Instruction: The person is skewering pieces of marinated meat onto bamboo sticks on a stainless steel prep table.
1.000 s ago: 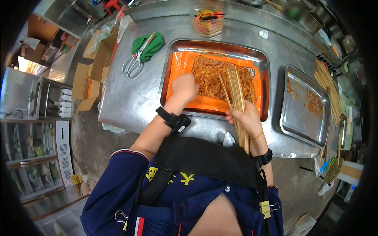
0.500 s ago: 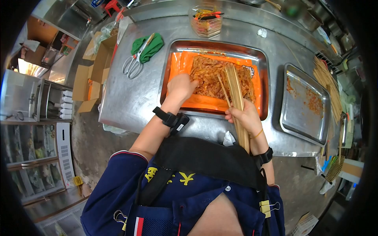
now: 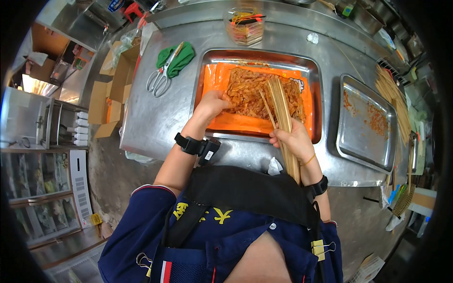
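"What is held by the right hand (image 3: 293, 139)?"

"A bundle of thin sticks (image 3: 283, 106) is gripped in its fingers, and one stick (image 3: 267, 109) is spread a bit to the left. The tops are held over the red-brown food (image 3: 250, 89)."

"And the left hand (image 3: 210, 104)?"

"It is placed at the left edge of the food. Its fingers are bent, but whether a piece is pinched cannot be told."

"Where is the food kept?"

"It is laid on an orange bag (image 3: 245, 123), in a big metal tray (image 3: 264, 53) on the counter (image 3: 141, 122)."

"What else can be seen?"

"Scissors (image 3: 163, 80) are laid on a green cloth (image 3: 188, 54) at the far left. A clear tub (image 3: 245, 33) is set on the far side. A smaller tray (image 3: 361, 137), smeared with red bits, is seen on the right, with loose sticks (image 3: 392, 99) beside it."
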A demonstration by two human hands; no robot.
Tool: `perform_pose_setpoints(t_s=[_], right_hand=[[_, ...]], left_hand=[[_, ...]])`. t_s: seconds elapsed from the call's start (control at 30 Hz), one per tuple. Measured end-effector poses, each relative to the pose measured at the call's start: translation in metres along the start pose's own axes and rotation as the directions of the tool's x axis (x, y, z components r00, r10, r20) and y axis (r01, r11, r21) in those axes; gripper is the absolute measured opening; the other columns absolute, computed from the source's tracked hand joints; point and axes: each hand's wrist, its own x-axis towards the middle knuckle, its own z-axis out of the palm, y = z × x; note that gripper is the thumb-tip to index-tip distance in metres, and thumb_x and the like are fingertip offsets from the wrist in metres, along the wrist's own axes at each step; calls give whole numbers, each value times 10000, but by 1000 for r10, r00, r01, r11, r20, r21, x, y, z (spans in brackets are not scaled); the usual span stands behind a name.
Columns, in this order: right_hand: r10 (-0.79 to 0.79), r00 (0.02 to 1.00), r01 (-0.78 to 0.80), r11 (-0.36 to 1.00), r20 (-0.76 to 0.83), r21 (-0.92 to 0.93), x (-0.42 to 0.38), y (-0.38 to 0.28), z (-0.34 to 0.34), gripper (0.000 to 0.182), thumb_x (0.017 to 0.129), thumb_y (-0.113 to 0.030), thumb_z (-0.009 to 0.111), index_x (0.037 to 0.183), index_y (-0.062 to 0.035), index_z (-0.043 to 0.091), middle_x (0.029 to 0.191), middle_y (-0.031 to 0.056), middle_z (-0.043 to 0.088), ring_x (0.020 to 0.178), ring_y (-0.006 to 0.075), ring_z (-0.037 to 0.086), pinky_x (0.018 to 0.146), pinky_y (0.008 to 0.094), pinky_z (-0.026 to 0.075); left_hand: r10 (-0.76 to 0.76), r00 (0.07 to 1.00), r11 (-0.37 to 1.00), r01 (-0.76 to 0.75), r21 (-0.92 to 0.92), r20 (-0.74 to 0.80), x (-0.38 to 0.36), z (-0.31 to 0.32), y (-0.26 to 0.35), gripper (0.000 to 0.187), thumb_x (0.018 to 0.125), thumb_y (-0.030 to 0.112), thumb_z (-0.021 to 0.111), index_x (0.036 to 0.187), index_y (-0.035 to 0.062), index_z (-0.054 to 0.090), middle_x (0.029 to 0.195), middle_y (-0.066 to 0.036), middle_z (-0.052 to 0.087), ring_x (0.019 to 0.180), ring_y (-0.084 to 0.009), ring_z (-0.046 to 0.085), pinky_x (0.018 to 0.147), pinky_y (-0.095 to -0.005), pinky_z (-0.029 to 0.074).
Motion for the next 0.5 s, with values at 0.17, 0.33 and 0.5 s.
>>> perform_pose_setpoints(t_s=[0.17,0.33,0.5], right_hand=[[11,1000,-11,1000,-3,4,-1,1,-1,176,780,-21,549,935,52,507,772,131,612,636,157,618,542,259,510],[14,1000,-14,1000,7,17,1,3,-2,177,791,-25,560,946,30,494,783,128,607,636,152,616,546,246,507],[4,1000,-4,1000,10,20,0,2,0,179,779,-20,543,936,51,496,787,142,611,646,167,622,545,266,512]], left_hand=[[125,992,992,-124,14,-16,4,10,-8,161,701,15,627,852,-7,575,739,-70,570,666,-172,563,574,-258,448],[247,969,865,-207,457,-29,-2,13,0,234,663,81,641,862,-31,595,831,-155,622,791,-279,608,685,-346,469],[119,992,756,-67,651,-37,0,17,12,231,671,143,625,823,-29,602,830,-186,631,798,-307,617,698,-383,467]])
